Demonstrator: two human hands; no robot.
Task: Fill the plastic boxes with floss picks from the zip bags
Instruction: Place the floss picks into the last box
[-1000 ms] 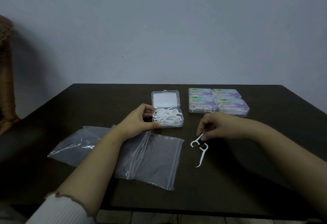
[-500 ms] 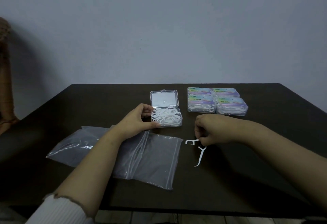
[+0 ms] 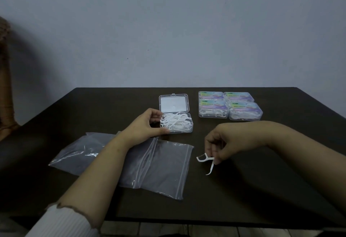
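Note:
An open clear plastic box (image 3: 190, 129) sits mid-table, piled with white floss picks (image 3: 176, 123), its lid (image 3: 174, 103) tipped back. My left hand (image 3: 145, 127) grips the box's left side between thumb and fingers. To the right, my right hand (image 3: 222, 142) pinches a white floss pick (image 3: 203, 158) just above the table; a second pick (image 3: 211, 168) hangs or lies right under the fingers. Two clear zip bags (image 3: 161, 165) lie flat under my left forearm and look empty.
Several closed boxes with colourful labels (image 3: 229, 105) stand grouped at the back right of the dark table (image 3: 262, 190). A brown chair back (image 3: 5, 90) shows at the far left. A plain wall rises behind the table.
My right hand pressed down onto the loose picks and has now lifted slightly with one pinched, drifting toward me. My left hand has stayed on the box.

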